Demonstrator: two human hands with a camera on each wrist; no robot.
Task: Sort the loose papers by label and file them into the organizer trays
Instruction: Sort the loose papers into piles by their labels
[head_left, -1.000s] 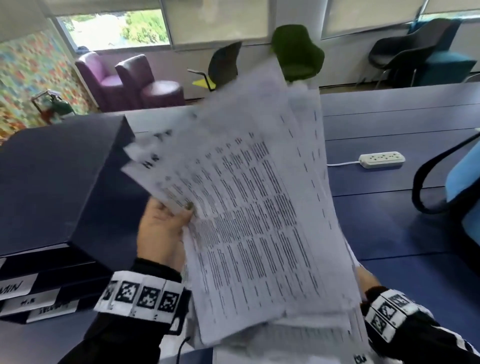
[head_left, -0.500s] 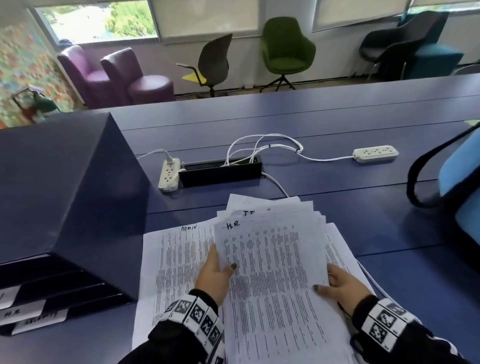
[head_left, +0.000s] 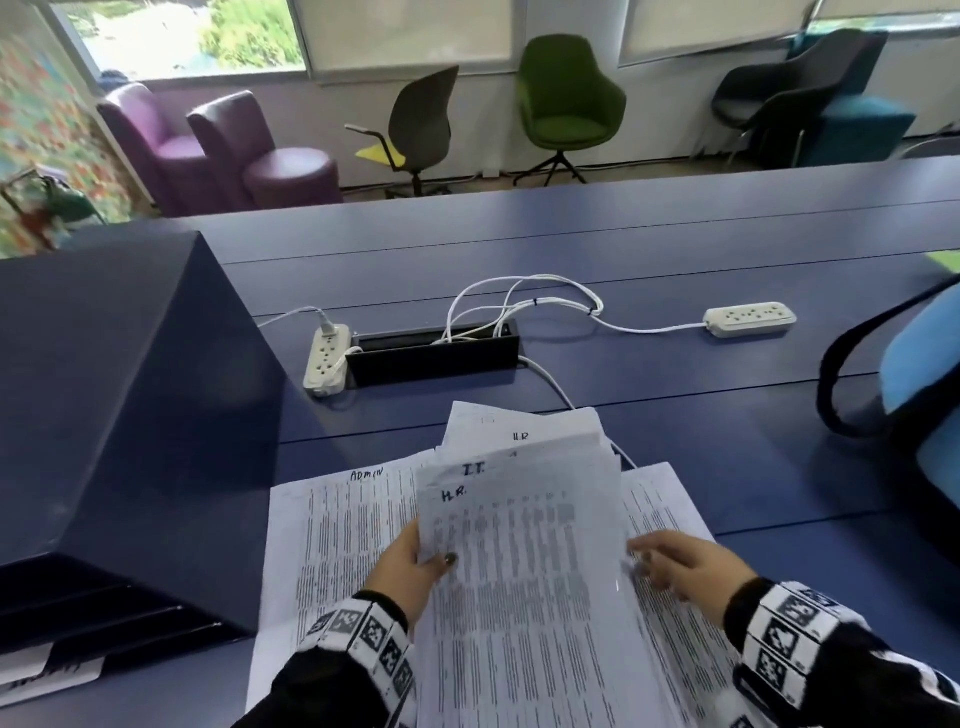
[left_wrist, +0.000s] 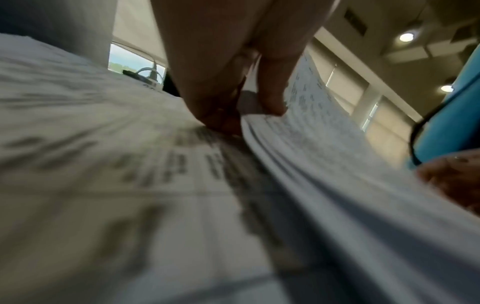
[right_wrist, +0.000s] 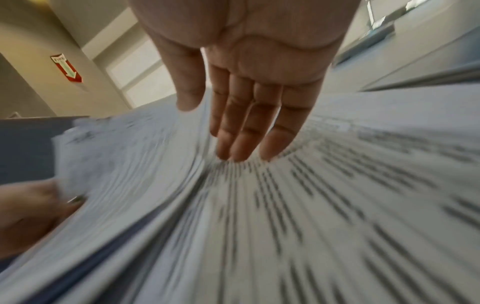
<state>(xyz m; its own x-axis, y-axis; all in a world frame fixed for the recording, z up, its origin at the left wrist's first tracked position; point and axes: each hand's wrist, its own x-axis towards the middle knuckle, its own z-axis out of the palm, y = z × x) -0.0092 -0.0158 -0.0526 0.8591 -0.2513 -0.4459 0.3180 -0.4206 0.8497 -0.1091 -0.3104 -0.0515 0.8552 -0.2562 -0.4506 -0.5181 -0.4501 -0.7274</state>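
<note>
A stack of printed papers (head_left: 519, 545) lies near the front of the blue table, its top sheet marked "H.R." and lower ones "I.T." and "H.R.". My left hand (head_left: 415, 564) pinches the stack's left edge, thumb on top; the left wrist view shows the thumb and fingers (left_wrist: 270, 98) clamping the sheets (left_wrist: 324, 164). To the left a sheet marked "ADMIN" (head_left: 332, 525) lies flat. My right hand (head_left: 675, 564) hovers with straight fingers over a sheet (head_left: 670, 519) right of the stack, fingertips (right_wrist: 241, 148) just above the paper (right_wrist: 337, 205). The dark organizer (head_left: 119, 415) with labelled trays stands at the left.
A recessed cable box (head_left: 434, 353), a power strip (head_left: 326, 359) and a second power strip (head_left: 749, 315) with white cords lie beyond the papers. A blue bag with a black strap (head_left: 914, 395) sits at the right. Chairs stand behind the table.
The fanned papers I held up a second ago came down onto the table. My right hand has since let go of the stack's right edge and moved slightly right.
</note>
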